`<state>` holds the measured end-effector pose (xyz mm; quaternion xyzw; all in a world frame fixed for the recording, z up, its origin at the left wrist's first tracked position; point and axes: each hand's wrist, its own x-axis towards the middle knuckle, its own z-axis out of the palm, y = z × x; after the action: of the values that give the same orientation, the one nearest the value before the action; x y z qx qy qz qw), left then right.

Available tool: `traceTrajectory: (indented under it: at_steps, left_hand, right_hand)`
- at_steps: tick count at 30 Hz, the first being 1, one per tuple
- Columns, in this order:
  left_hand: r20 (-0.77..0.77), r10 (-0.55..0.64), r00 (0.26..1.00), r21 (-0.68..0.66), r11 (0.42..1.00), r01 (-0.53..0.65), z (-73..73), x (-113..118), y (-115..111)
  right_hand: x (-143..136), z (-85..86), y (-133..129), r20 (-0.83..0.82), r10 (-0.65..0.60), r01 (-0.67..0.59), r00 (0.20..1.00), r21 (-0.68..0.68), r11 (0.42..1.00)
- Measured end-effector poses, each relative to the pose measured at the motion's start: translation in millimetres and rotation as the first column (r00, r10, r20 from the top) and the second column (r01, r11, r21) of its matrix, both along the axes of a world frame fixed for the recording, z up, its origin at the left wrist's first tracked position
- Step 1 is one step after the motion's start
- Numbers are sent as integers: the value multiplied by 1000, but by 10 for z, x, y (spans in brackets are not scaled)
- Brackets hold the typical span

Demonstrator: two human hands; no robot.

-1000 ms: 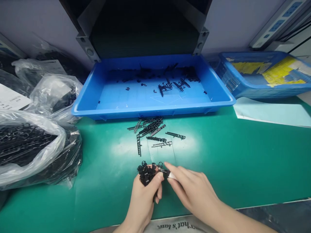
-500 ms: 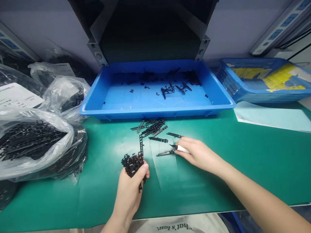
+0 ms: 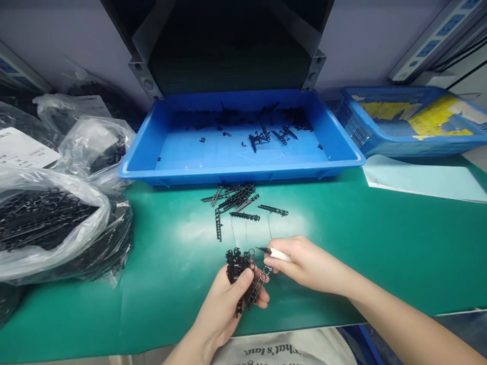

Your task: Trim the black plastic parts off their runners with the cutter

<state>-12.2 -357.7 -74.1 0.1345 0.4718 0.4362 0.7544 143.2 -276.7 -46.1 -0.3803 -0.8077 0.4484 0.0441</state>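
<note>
My left hand [image 3: 232, 296] is closed around a bunch of black plastic strips [image 3: 236, 264] with ring-shaped ends. My right hand [image 3: 300, 261] grips a white pen-like tool [image 3: 280, 254] with a dark pointed tip; its exact kind I cannot make out. Its fingertips also touch the ringed end of one black strip [image 3: 257, 289], which slants down beside the bunch to my left fingers. Beyond both hands, a loose pile of black strips [image 3: 238, 195] lies on the green mat [image 3: 171, 284], with several single strips [image 3: 245, 216] nearer to me.
A blue tray [image 3: 243, 175] behind the pile holds scattered black pieces. On the left stand clear plastic bags [image 3: 102, 218] filled with black parts. To the right are a pale blue sheet [image 3: 422, 180] and a blue basket [image 3: 380, 137] with yellow material. A dark shelf structure overhangs the tray.
My right hand has drawn nearer with a strip, bringing it to the bunch. My left hand has moved right with the bunch, leaving one upright strip apart on the mat.
</note>
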Motion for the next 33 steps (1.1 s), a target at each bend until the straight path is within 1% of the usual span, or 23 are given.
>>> traceTrajectory:
  at_steps: [2,4,5,7,9,11,13,15,18,24,29,33]
  left_hand:
    - [32,-55,998,21,998,54,0,-22,10]
    - [12,-71,997,-16,997,72,26,-25,28]
    - [-16,-62,998,-43,997,62,46,-21,38]
    - [-71,-24,997,-71,997,19,76,-8,54]
    - [-112,6,994,-49,999,-12,73,-6,65]
    - [-146,19,989,-9,1000,-20,30,-20,69]
    - [-164,22,986,32,999,-17,-30,-43,69]
    - [-160,22,987,64,998,-12,-75,-62,67]
    - [-146,16,989,86,996,-3,-89,-73,62]
    - [-174,33,984,66,998,-22,-42,-73,55]
    - [-173,39,984,68,997,-28,-57,-77,54]
    - [-148,12,989,72,997,-1,-76,-86,54]
  right_hand:
    - [-21,0,-24,-8,-36,36,999,-56,998]
    - [-42,-5,-57,3,-97,97,995,-81,992]
    - [-47,-10,-78,20,-140,141,990,-65,988]
    - [-40,-24,-133,55,-227,226,972,20,974]
    - [-7,-38,-203,53,-259,253,964,107,962]
    - [38,-53,-280,26,-206,200,978,137,970]
    - [72,-66,-353,29,-121,115,992,166,979]
    - [83,-79,-408,83,-67,47,994,220,974]
    - [58,-93,-450,150,-37,-7,988,282,959]
    - [2,-102,-454,167,-24,-30,986,315,949]
    - [-4,-101,-457,136,-19,-28,991,337,941]
    - [-3,-102,-461,107,-31,-9,994,352,936]
